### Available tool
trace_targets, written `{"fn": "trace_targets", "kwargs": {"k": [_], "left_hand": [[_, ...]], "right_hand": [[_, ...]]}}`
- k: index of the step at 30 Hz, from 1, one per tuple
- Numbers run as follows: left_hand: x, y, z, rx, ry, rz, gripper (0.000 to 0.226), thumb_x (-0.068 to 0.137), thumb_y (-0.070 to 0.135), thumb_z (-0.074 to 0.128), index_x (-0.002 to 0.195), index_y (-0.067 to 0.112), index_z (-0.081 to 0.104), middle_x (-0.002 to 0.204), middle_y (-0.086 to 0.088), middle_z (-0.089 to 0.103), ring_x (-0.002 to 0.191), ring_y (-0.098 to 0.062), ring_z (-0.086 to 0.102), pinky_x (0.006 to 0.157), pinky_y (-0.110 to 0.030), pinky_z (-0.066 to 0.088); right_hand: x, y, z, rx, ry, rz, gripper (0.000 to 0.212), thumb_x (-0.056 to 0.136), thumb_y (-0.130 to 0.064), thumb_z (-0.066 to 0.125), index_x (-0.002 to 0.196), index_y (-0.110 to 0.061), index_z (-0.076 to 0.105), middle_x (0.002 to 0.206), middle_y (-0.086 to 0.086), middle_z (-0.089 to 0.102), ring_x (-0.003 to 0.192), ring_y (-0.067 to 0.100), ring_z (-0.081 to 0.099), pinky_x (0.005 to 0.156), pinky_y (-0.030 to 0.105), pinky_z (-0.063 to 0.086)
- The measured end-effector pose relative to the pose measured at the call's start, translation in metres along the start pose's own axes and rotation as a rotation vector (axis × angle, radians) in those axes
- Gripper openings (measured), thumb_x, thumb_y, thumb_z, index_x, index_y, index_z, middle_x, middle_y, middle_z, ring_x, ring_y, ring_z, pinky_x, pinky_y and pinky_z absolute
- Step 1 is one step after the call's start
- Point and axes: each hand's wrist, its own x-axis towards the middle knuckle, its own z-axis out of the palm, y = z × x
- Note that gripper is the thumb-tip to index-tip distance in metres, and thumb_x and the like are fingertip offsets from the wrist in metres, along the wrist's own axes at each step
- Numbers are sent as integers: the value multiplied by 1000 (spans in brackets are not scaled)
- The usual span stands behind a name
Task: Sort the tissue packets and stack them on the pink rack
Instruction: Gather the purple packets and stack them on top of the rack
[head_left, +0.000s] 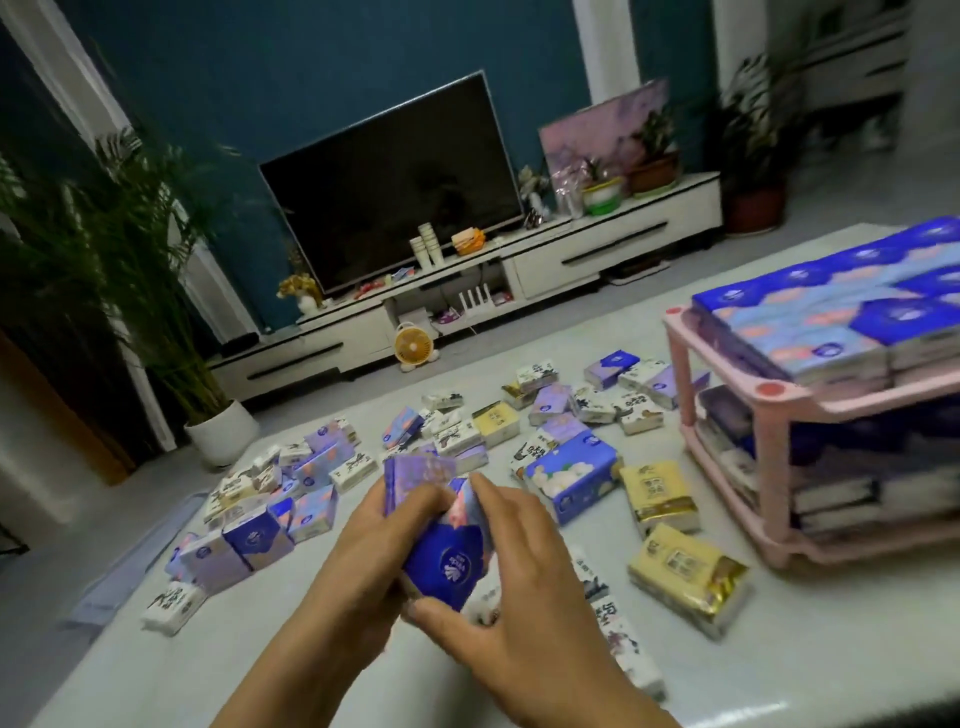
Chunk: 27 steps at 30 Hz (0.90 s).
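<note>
Both hands hold a small stack of blue tissue packets (447, 551) above the table's near middle. My left hand (363, 566) grips the stack from the left, my right hand (519, 566) from the right and below. Several loose packets lie scattered on the table: blue and purple ones (244, 540) at the left, a larger blue packet (571, 475) and yellow packets (685, 571) at the right, white printed ones (631, 649) near my right wrist. The pink rack (769, 389) stands at the right, blue packets (831, 317) on its top shelf, more packets on the lower shelves.
The white table (260, 665) fills the foreground; its left edge drops to the floor. Beyond it stand a TV (389, 182) on a low white cabinet (571, 260), a small orange fan (413, 343) and a potted plant (221, 431).
</note>
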Motion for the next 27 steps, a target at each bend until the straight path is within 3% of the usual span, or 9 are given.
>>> {"fn": "trace_targets", "kwargs": {"k": [2, 4, 8, 11, 13, 15, 18, 21, 27], "left_hand": [[4, 4, 16, -10, -56, 56, 14, 85, 19, 60, 96, 13, 57, 76, -11, 70, 63, -23, 68, 45, -25, 55], [10, 7, 31, -11, -124, 95, 19, 87, 26, 59, 96, 9, 60, 71, -8, 72, 60, -19, 69, 44, -24, 53], [15, 19, 54, -105, -205, 79, 46, 83, 47, 58, 105, 6, 64, 75, -6, 73, 59, -14, 69, 42, -19, 49], [20, 31, 70, -203, -285, 41, 47, 92, 34, 46, 98, -11, 60, 54, -13, 66, 39, -18, 62, 31, -16, 42], [12, 47, 83, -221, -304, 25, 44, 92, 29, 46, 78, -11, 59, 39, -16, 55, 24, -20, 49, 25, -13, 34], [16, 56, 91, -244, -307, 5, 37, 91, 24, 50, 66, -3, 55, 32, -14, 47, 19, -18, 41, 25, -12, 31], [28, 66, 101, -250, -264, 6, 29, 91, 11, 45, 84, -12, 60, 44, -17, 54, 32, -24, 50, 33, -21, 40], [33, 79, 120, -309, -373, -98, 29, 92, 8, 35, 97, -16, 50, 52, -22, 49, 31, -29, 49, 28, -21, 38], [28, 103, 147, -286, -406, 27, 14, 93, 2, 42, 89, -9, 49, 74, -22, 58, 59, -32, 58, 44, -33, 56]], "right_hand": [[-2, -6, -24, -20, 47, -24, 82, 66, -67, 54, 126, -58, -1, 121, -32, 16, 120, -13, 18, 100, 6, 29], [-2, -15, -55, -66, 96, -95, 71, 69, -58, 59, 124, -61, 14, 121, -33, 24, 120, -12, 24, 97, 8, 35], [14, -36, -139, -249, 222, -267, 65, 63, -49, 61, 124, -37, 41, 117, -24, 45, 111, -3, 41, 93, 9, 34], [53, -36, -208, -335, 282, -211, 57, 64, -36, 75, 114, -32, 48, 110, -16, 52, 96, -1, 47, 83, 5, 36], [85, -22, -245, -242, 170, -7, 59, 63, -21, 83, 112, -26, 51, 109, -7, 56, 88, -1, 53, 75, 3, 41], [110, 2, -269, -230, -10, 157, 72, 56, -22, 86, 118, -24, 49, 116, -2, 54, 93, 1, 54, 76, 6, 44], [135, 26, -286, -376, -159, 265, 79, 66, -16, 82, 132, -23, 39, 125, -2, 48, 106, 8, 49, 87, 14, 40], [145, 29, -286, -447, -298, 347, 84, 73, -10, 77, 141, -22, 29, 135, 3, 42, 114, 12, 45, 96, 20, 39], [142, 17, -279, -615, -441, 372, 95, 76, -11, 74, 148, -25, 14, 153, -3, 26, 136, 14, 31, 107, 25, 32]]}}
